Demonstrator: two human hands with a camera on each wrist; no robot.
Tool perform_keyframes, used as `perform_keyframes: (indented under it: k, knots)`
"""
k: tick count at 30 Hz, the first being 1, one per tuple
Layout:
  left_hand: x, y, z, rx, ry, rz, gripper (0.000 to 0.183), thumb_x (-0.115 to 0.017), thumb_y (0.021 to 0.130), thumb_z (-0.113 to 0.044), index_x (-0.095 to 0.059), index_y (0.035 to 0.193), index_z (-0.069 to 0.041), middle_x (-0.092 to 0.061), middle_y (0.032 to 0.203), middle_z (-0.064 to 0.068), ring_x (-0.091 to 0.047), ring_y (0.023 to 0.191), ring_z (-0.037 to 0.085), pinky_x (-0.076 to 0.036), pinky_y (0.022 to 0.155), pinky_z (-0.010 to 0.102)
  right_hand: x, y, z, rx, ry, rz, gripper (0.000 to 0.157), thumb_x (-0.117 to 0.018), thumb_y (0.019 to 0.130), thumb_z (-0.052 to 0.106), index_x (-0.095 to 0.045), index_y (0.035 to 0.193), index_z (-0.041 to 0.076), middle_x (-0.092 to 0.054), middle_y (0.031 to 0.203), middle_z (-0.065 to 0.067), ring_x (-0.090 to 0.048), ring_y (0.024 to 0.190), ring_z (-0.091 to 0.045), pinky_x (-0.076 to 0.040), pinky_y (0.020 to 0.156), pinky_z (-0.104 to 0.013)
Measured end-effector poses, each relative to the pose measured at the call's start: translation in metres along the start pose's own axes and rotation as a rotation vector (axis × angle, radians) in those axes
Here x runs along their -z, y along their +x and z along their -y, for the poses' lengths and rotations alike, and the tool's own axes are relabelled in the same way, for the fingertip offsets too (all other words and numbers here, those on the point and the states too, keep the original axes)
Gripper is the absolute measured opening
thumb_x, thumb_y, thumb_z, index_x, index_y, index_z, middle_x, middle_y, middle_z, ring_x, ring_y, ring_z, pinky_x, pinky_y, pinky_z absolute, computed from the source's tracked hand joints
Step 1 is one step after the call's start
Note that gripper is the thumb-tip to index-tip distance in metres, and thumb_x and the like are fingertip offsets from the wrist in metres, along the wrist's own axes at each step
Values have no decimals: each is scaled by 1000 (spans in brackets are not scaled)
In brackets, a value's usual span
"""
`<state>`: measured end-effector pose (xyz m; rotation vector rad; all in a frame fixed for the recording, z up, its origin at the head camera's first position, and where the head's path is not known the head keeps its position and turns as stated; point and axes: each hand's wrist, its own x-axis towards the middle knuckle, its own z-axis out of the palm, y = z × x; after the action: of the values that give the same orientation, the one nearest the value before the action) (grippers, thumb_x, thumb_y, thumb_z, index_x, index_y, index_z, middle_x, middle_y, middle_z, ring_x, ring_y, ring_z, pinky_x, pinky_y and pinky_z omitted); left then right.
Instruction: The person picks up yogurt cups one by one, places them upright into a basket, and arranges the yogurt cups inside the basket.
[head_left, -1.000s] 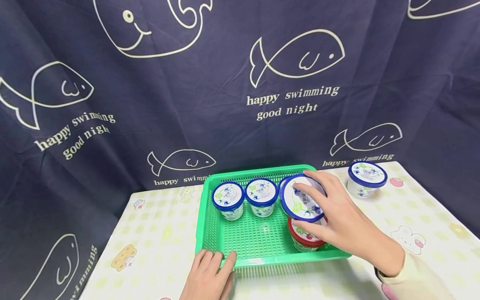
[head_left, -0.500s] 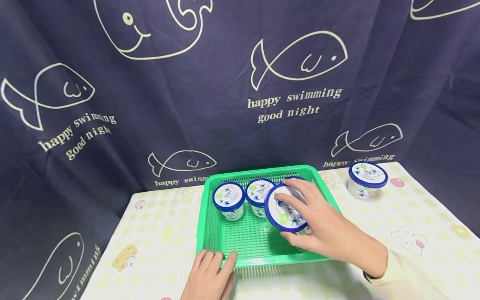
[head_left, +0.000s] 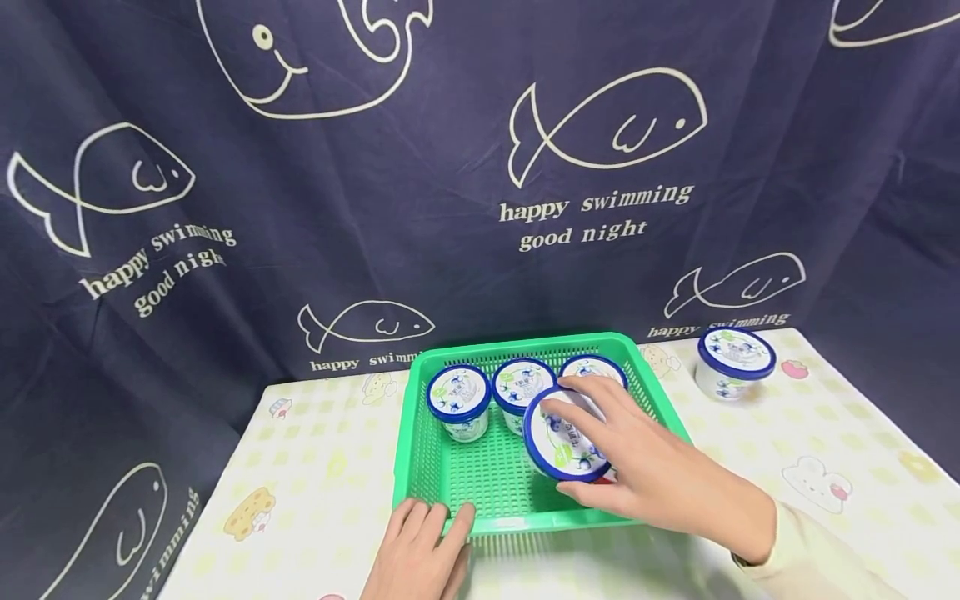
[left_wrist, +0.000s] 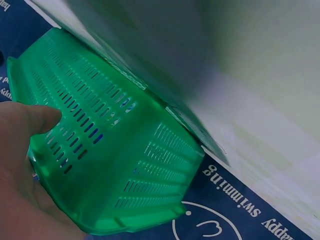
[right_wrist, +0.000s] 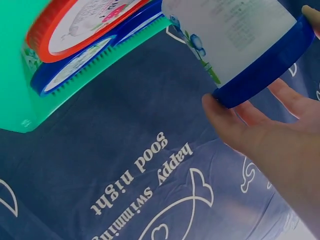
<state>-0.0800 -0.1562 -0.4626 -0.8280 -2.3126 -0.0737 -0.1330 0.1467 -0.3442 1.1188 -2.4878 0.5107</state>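
Observation:
My right hand [head_left: 652,467] grips a blue-lidded tub [head_left: 564,437] by its lid, thumb and fingers spread around the rim. Blueberries are printed on the lid and on the white side of this tub [right_wrist: 240,42]. It is held over the right part of a green plastic basket [head_left: 487,523]. A red-lidded tub [right_wrist: 95,25] in the basket is mostly hidden behind my hand in the head view. Along the basket's back stand three blue-lidded tubs, left [head_left: 459,390], middle [head_left: 523,383] and right [head_left: 596,367]. My left hand [head_left: 420,546] holds the front rim, thumb against the outer wall.
Another blue-lidded tub [head_left: 735,362] stands on the table at the back right, outside the basket. A pale checked cloth with cartoon prints covers the table [head_left: 315,467]. Behind it hangs a dark blue fish-print curtain [head_left: 450,208].
My right hand has carried the blue-lidded tub left and toward the front of the basket, uncovering the back right tub and covering the red-lidded one. The left hand stays on the rim.

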Motion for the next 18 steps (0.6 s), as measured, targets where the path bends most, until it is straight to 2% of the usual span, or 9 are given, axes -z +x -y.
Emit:
perform_keyframes:
  k: [5,9,14,18]
  knots:
    - [0,-1,0,1,6,25,49,-20,106,-37,-65,116,-19,-54,85,-2,-47,76,19,-45,82,40,1,2,6,38,5,30,75,-78,79,40,-46,145,23,-38,147,-4,-38,134,-19,-44,103,-44]
    - [2,-2,1,-1,6,62,51,-17,105,-37,-63,118,-19,-55,87,-2,-47,78,18,-44,83,40,-1,8,9,69,20,44,73,-77,80,43,-48,143,22,-42,144,-4,-42,130,-18,-46,101,-43]
    - [2,-2,0,-3,3,62,49,-19,105,-35,-63,119,-19,-54,87,-3,-47,79,19,-43,83,40,-5,13,6,21,43,102,75,-74,82,57,-48,144,23,-45,141,0,-45,128,-14,-47,101,-41]
    - [1,-2,0,-4,-2,42,46,-23,105,-35,-63,118,-19,-52,85,-3,-46,77,18,-43,82,39,-7,14,1,-20,54,137,79,-74,80,61,-48,144,23,-44,140,4,-43,127,-10,-47,101,-39]
